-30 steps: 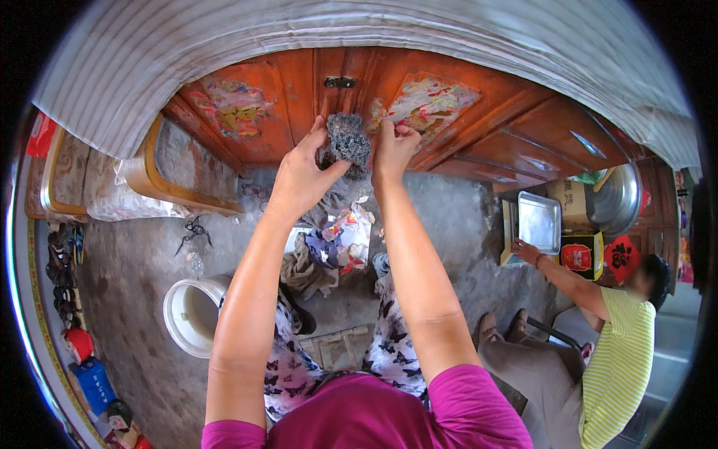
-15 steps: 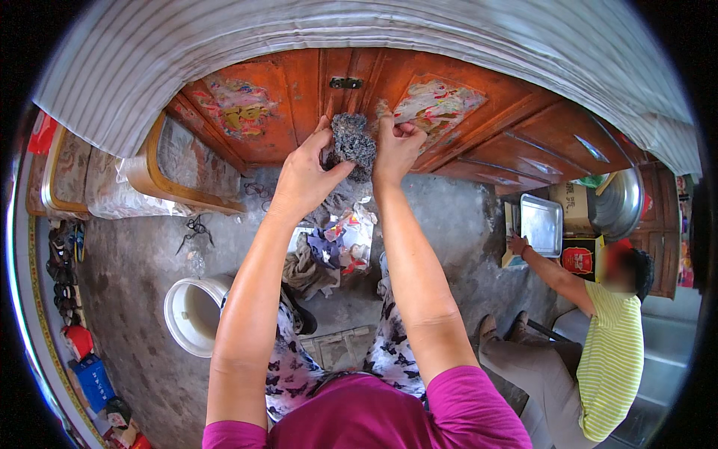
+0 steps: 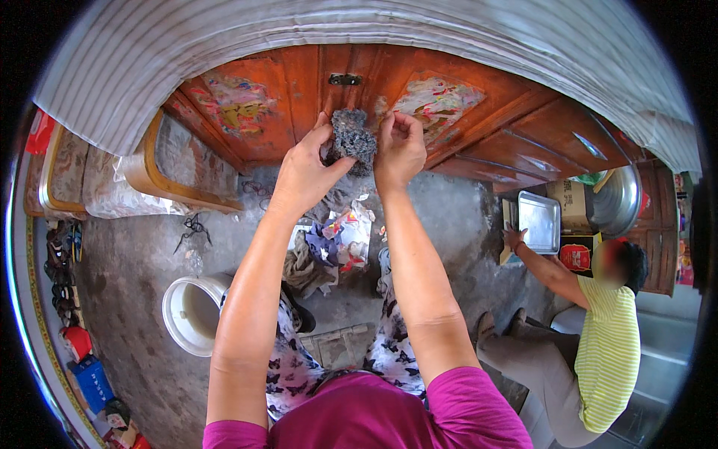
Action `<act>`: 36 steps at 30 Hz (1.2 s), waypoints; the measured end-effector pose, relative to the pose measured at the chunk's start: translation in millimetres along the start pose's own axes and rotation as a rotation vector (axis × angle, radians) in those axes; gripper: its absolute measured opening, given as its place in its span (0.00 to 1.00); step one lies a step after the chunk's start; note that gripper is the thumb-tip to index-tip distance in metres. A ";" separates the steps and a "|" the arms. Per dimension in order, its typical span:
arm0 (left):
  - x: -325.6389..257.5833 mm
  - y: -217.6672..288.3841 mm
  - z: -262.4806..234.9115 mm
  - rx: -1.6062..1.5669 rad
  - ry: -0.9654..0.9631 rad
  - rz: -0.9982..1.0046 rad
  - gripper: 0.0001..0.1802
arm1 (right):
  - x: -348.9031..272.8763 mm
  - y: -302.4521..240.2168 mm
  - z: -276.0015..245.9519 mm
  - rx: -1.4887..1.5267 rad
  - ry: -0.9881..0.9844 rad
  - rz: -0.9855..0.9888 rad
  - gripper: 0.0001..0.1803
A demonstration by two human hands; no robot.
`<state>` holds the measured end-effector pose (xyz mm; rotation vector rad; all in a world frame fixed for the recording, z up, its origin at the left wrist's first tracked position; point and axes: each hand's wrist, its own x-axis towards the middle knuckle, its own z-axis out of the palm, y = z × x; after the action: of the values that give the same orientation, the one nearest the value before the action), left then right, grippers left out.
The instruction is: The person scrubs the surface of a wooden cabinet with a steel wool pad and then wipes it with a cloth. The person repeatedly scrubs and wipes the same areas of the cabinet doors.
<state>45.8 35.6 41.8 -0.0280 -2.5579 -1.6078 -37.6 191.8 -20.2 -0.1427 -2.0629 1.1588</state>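
Observation:
A dark grey, tangled clump, rough like steel wool, hangs in front of the reddish-brown wooden cabinet doors. My left hand is closed on its left side, thumb across the lower part. Just right of the clump is my right hand, thumb and fingertips pinched together by the right door panel. Whatever that pinch may hold is too small to make out. Torn, colourful paper remnants cling to the right door. Below my hands, cloths and scraps of coloured wrapping lie between my feet.
To the left stands a white bucket on the concrete floor. A wood-trimmed sofa is beside the cabinet. At the right a seated person reaches to a metal tray near cardboard boxes. A striped curtain hangs overhead.
My right hand's fingers have lifted and drawn slightly away from the clump. My left hand keeps its hold. The other person's hand has shifted slightly along the tray's left side.

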 end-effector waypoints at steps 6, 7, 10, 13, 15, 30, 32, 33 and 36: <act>0.1 -10.6 0.6 -0.037 -0.002 0.002 0.33 | 3.0 -11.3 -1.8 -0.081 0.008 -0.100 0.06; 0.8 -9.6 0.6 -0.049 -0.012 -0.002 0.33 | 3.6 -6.0 0.1 -0.110 0.023 -0.101 0.05; -1.3 -5.6 -3.0 -0.042 0.009 0.011 0.33 | -7.3 7.3 4.1 -0.181 -0.030 0.049 0.07; 2.7 9.5 -1.7 -0.051 0.038 0.019 0.25 | -19.1 58.3 4.9 0.158 -0.337 0.482 0.10; 4.9 24.4 -3.7 -0.021 -0.026 -0.037 0.30 | -21.8 79.6 8.1 0.534 -0.412 0.732 0.12; -1.4 -5.5 -2.1 0.068 0.017 0.028 0.34 | -3.2 7.4 28.6 0.046 -0.023 0.289 0.18; 1.6 -1.8 -0.6 0.037 -0.002 0.014 0.33 | -0.4 18.0 27.4 0.105 -0.051 0.288 0.19; 2.3 3.6 0.1 0.038 -0.010 0.015 0.33 | 0.7 33.4 27.4 0.165 -0.077 0.310 0.20; -1.8 3.0 -3.4 0.037 -0.002 0.007 0.32 | -5.9 26.2 23.6 0.276 -0.109 0.315 0.19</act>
<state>48.2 33.9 45.7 -0.0355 -2.5857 -1.5583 -55.5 188.3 -51.0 -0.2829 -1.9963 1.6645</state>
